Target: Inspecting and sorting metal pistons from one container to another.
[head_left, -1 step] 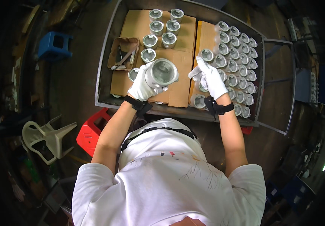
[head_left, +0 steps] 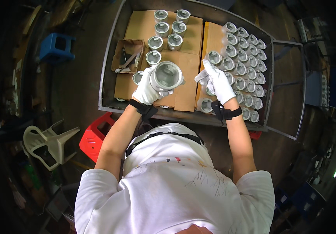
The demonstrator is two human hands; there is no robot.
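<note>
gripping a grey metal cup (head_left: 167, 76) by its side, the gloved left hand (head_left: 146, 90) has its fingers curled beneath and around the wall; the cup's mouth faces up, and a small tab juts from its rim on the right. it is held above the worktop (head_left: 109, 80), over the near half and left of the middle. the gloved right hand (head_left: 218, 82) is half spread, forefinger stretched toward the far edge and the other fingers loosely bent toward the left; it seems to have hold of nothing, though whether it touches the cups below is hard to tell. black bands (head_left: 226, 110) circle both wrists.

toward the right edge stand closely packed cups (head_left: 240, 68), in rows running from near the far edge down to the near right corner. left of the middle, spaced cups (head_left: 162, 29) form two lines from the far edge, the left one longer, reaching down beside the left hand. flat cardboard (head_left: 186, 84) lies under them. by the left edge is a small cardboard box (head_left: 127, 69) with slim tools (head_left: 128, 60) in it, too dim to identify. off the near left corner stand a red stool (head_left: 94, 138) and a pale plastic chair (head_left: 53, 144).
</note>
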